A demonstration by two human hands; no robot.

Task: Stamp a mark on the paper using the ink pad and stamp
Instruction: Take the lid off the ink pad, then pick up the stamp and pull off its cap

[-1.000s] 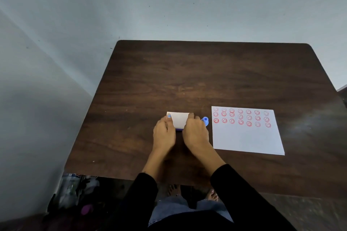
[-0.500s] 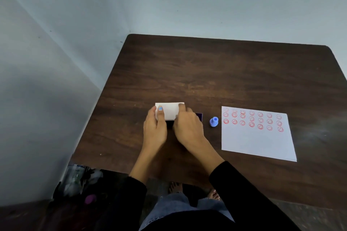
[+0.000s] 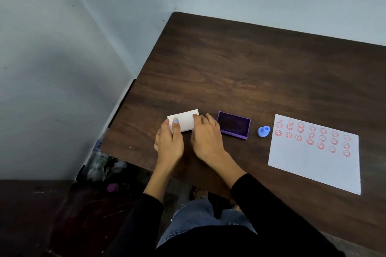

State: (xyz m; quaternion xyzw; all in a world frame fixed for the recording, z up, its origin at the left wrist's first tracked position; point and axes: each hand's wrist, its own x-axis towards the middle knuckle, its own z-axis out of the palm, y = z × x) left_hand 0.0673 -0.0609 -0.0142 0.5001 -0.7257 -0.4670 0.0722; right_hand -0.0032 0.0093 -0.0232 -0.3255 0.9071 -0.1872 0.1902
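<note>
Dark wooden table (image 3: 250, 64), pale walls (image 3: 62, 48)

Dark brown woodgrain table (image 3: 240, 64), purple ink pad (image 3: 233, 127), blue stamp (image 3: 263, 131), white lid (image 3: 183, 120), white paper (image 3: 313, 165) patterned with red smiley faces.

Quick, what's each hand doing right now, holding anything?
Left hand: fingers closed on the left end of the white lid.
Right hand: fingers resting on the lid's right end; a firm grip cannot be told.
</note>
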